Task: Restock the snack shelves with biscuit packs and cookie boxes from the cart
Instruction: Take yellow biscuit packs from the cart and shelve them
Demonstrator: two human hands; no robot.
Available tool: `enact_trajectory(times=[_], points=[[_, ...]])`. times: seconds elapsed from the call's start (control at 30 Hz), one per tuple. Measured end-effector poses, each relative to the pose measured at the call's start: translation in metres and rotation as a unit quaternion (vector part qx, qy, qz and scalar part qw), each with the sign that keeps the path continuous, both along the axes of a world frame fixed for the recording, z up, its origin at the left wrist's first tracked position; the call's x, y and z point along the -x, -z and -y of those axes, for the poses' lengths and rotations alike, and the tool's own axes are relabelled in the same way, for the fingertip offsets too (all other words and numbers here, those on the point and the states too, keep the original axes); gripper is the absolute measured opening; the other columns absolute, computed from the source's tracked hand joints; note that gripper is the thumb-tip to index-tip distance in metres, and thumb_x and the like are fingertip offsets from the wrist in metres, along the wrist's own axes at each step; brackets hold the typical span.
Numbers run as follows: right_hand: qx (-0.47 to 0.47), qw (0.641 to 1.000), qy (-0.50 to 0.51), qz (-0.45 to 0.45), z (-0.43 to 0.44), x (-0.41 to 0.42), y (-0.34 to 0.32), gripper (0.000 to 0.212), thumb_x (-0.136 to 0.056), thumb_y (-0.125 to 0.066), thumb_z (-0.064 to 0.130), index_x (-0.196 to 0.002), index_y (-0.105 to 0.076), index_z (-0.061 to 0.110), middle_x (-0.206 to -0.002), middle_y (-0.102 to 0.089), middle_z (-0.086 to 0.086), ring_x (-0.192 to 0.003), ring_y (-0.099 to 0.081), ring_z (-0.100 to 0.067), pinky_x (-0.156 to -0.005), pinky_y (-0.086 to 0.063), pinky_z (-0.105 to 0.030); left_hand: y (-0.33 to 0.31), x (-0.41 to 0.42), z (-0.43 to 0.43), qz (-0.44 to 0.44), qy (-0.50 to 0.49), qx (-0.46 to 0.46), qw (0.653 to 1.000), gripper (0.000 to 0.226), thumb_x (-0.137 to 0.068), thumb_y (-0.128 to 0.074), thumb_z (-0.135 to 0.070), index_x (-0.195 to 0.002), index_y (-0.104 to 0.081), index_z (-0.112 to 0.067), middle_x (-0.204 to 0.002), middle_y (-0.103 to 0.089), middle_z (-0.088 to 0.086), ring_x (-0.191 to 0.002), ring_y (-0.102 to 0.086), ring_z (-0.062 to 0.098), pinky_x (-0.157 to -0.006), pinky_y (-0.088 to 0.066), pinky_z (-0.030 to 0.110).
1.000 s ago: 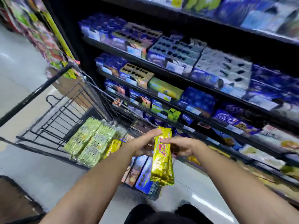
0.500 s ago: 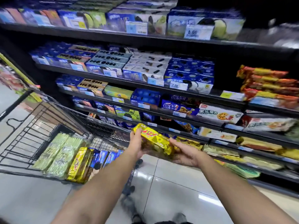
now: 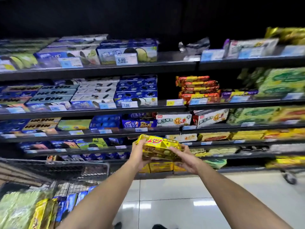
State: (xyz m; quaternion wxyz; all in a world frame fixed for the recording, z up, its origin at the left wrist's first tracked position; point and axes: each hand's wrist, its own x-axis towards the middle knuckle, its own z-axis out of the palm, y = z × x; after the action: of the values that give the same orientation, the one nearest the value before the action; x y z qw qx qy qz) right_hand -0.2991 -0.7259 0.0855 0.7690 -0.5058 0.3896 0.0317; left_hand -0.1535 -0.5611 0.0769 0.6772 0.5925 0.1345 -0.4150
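The yellow biscuit packs [image 3: 160, 147] are up in front of the lower shelves [image 3: 99, 113] now, a small stack held lengthwise and tilted a little, the left end higher. A second ago the same stack hung upright over the cart [image 3: 74, 169]; half a second ago it had already been turned nearly level. Since then it has come further along the aisle to the right and closer to the shelving.

The left hand [image 3: 138, 154] has its grip closed round the left end, fingers wrapped over the top edge. The right hand [image 3: 186, 160] holds the right end, palm beneath and thumb over the upper face, so both hands have the stack. It touches no shelf; it hangs in the air just above a row of yellow boxes [image 3: 160, 166] on a low shelf.

The cart has dropped away to the lower left, with green packs [image 3: 18, 207], another yellow pack [image 3: 39, 215] and blue boxes [image 3: 72, 204] in it. The red-and-orange packs [image 3: 198, 87], earlier off at the right edge, now sit up above the hands, beside the blue cookie boxes [image 3: 137, 91]. The far sides are blurred.
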Motion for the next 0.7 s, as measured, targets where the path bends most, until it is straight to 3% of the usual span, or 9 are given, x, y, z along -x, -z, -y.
enact_trajectory(times=[0.1, 0.2, 0.3, 0.33, 0.37, 0.4, 0.5, 0.6, 0.7], points=[[0.02, 0.997, 0.07, 0.0, 0.017, 0.021, -0.006, 0.102, -0.054, -0.082, 0.063, -0.137, -0.032, 0.031, -0.124, -0.057, 0.006, -0.111, -0.055, -0.013, -0.088, -0.05, -0.039, -0.006, 0.005, 0.024, 0.016, 0.069, 0.005, 0.997, 0.041, -0.087, -0.071, -0.046, -0.119, -0.05, -0.033, -0.12, -0.066, 0.007, -0.105, -0.065, 0.029, -0.071, -0.055, 0.043], [0.038, 0.99, 0.137, -0.001, 0.034, 0.045, -0.014, 0.099, -0.055, -0.079, 0.07, -0.135, -0.038, 0.027, -0.127, -0.055, 0.003, -0.108, -0.055, -0.017, -0.078, -0.051, -0.035, -0.012, 0.015, 0.053, 0.013, 0.118, 0.024, 0.993, 0.043, -0.086, -0.076, -0.041, -0.119, -0.049, -0.033, -0.118, -0.068, 0.007, -0.095, -0.07, 0.03, -0.064, -0.057, 0.043], [0.057, 0.979, 0.193, 0.015, 0.052, 0.073, -0.028, 0.101, -0.054, -0.079, 0.071, -0.137, -0.041, 0.027, -0.127, -0.061, 0.003, -0.108, -0.058, -0.018, -0.074, -0.048, -0.033, -0.02, 0.028, 0.085, 0.018, 0.201, 0.036, 0.979, 0.053, -0.085, -0.077, -0.039, -0.129, -0.05, -0.03, -0.125, -0.068, 0.007, -0.11, -0.067, 0.033, -0.087, -0.054, 0.045], [0.059, 0.977, 0.204, 0.021, 0.059, 0.083, -0.033, 0.102, -0.058, -0.079, 0.068, -0.141, -0.039, 0.027, -0.131, -0.06, 0.003, -0.11, -0.059, -0.018, -0.076, -0.047, -0.034, -0.024, 0.033, 0.096, 0.021, 0.23, 0.036, 0.972, 0.052, -0.085, -0.076, -0.04, -0.129, -0.053, -0.027, -0.126, -0.069, 0.007, -0.11, -0.067, 0.03, -0.091, -0.052, 0.042], [0.061, 0.974, 0.215, 0.024, 0.067, 0.091, -0.037, 0.102, -0.064, -0.079, 0.065, -0.147, -0.034, 0.026, -0.139, -0.056, 0.002, -0.113, -0.058, -0.019, -0.078, -0.048, -0.034, -0.028, 0.038, 0.107, 0.024, 0.254, 0.036, 0.966, 0.051, -0.085, -0.075, -0.042, -0.128, -0.056, -0.024, -0.126, -0.069, 0.005, -0.106, -0.069, 0.026, -0.085, -0.055, 0.037], [0.061, 0.972, 0.226, 0.024, 0.075, 0.1, -0.042, 0.101, -0.071, -0.078, 0.06, -0.152, -0.028, 0.027, -0.147, -0.049, 0.0, -0.117, -0.054, -0.02, -0.082, -0.048, -0.035, -0.032, 0.044, 0.119, 0.031, 0.276, 0.033, 0.96, 0.051, -0.084, -0.074, -0.044, -0.127, -0.058, -0.023, -0.128, -0.068, 0.004, -0.102, -0.07, 0.022, -0.08, -0.056, 0.034], [0.06, 0.965, 0.254, 0.022, 0.101, 0.121, -0.053, 0.097, -0.08, -0.076, 0.051, -0.157, -0.021, 0.029, -0.158, -0.032, -0.003, -0.13, -0.044, -0.028, -0.103, -0.043, -0.043, -0.043, 0.06, 0.157, 0.075, 0.317, 0.013, 0.945, 0.071, -0.081, -0.073, -0.052, -0.141, -0.051, -0.022, -0.139, -0.059, 0.002, -0.125, -0.058, 0.025, -0.105, -0.045, 0.043], [0.07, 0.958, 0.274, 0.035, 0.123, 0.137, -0.07, 0.102, -0.065, -0.079, 0.051, -0.152, -0.032, 0.027, -0.156, -0.037, -0.006, -0.126, -0.052, -0.031, -0.111, -0.037, -0.05, -0.054, 0.075, 0.19, 0.102, 0.318, 0.003, 0.942, 0.061, -0.091, -0.062, -0.055, -0.139, -0.057, -0.019, -0.131, -0.066, 0.003, -0.123, -0.058, 0.025, -0.106, -0.045, 0.045], [0.086, 0.948, 0.301, 0.06, 0.15, 0.151, -0.087, 0.1, -0.054, -0.079, 0.048, -0.141, -0.037, 0.024, -0.156, -0.037, -0.011, -0.125, -0.05, -0.031, -0.106, -0.041, -0.043, -0.071, 0.088, 0.217, 0.114, 0.364, -0.021, 0.924, 0.074, -0.09, -0.058, -0.066, -0.148, -0.046, -0.022, -0.153, -0.047, 0.005, -0.139, -0.044, 0.03, -0.119, -0.028, 0.052]])
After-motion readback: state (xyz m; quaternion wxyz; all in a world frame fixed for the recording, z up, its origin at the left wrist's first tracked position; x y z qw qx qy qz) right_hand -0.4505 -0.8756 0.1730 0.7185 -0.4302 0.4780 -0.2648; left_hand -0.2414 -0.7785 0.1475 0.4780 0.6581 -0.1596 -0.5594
